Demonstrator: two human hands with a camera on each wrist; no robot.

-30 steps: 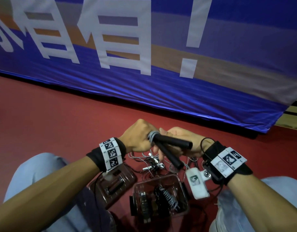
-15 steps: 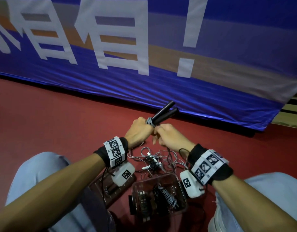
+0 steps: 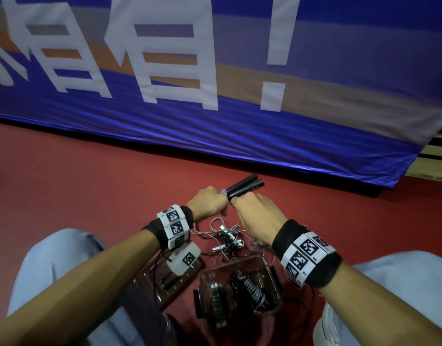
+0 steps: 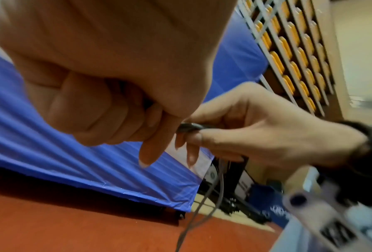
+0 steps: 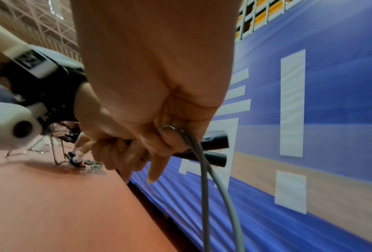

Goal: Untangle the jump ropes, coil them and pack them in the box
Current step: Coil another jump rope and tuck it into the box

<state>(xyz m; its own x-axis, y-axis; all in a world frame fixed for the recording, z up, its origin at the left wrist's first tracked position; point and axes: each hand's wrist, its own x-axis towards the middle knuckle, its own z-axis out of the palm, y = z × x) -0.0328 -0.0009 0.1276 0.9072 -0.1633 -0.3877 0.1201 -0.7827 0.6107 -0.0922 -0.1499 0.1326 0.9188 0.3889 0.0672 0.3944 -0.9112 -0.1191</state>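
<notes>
The left hand (image 3: 208,204) is gripping the two black handles (image 3: 244,188) at their wrapped end, above the floor beyond the box (image 3: 239,290); the right hand (image 3: 258,214) is pinching the thin grey cord (image 5: 204,170), which looks light, springy and slippery, so holding the stiff handles seems surest.

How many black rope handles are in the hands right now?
2. Both black handles lie side by side, sticking out away from the person. The left hand grips their wrapped end and the right hand is against them. More handles may be hidden elsewhere.
</notes>
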